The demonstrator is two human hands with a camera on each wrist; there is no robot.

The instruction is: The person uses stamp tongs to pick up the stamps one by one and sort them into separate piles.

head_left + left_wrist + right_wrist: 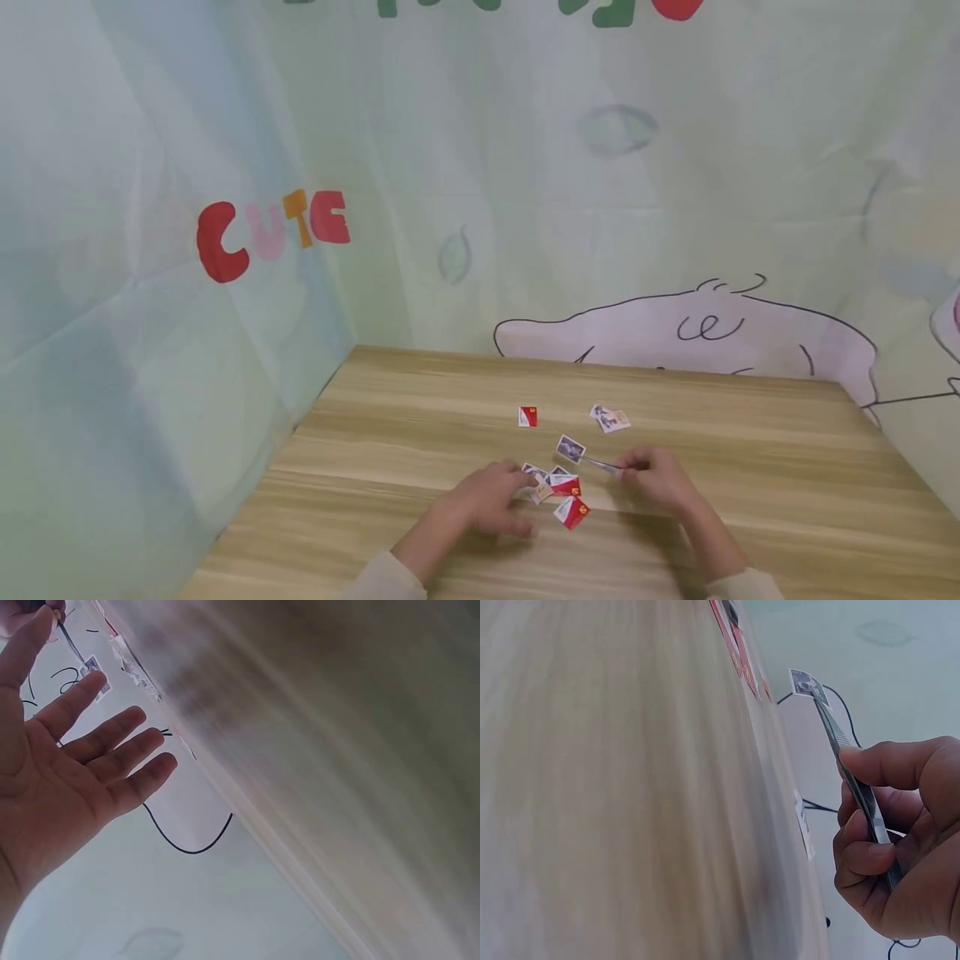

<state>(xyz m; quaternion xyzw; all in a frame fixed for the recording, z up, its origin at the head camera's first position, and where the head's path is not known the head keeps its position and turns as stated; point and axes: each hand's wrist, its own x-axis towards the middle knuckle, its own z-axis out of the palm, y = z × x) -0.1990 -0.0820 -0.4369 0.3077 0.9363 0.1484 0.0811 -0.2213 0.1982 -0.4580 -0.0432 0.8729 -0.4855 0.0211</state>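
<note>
My right hand (654, 477) grips a pair of metal tweezers (859, 787), fingers curled round its arms. The tweezers' tips pinch a small dark-pictured stamp (808, 684), raised off the table. In the head view that stamp (571, 449) is above a loose group of several stamps. My left hand (491, 498) is spread beside the group, fingertips at a stamp with a pale figure (537, 486). Its fingers look straight and apart in the left wrist view (82, 765). Right of them lies a red-and-white stamp (566, 486), partly over another; a second red-and-white one (573, 512) is nearer me.
Farther back on the wooden table (420, 400) lie a single red-and-white stamp (528, 417) and, to its right, overlapping pale stamps (612, 419). A printed cloth backdrop (420, 275) rises behind the table's far edge and along its left side.
</note>
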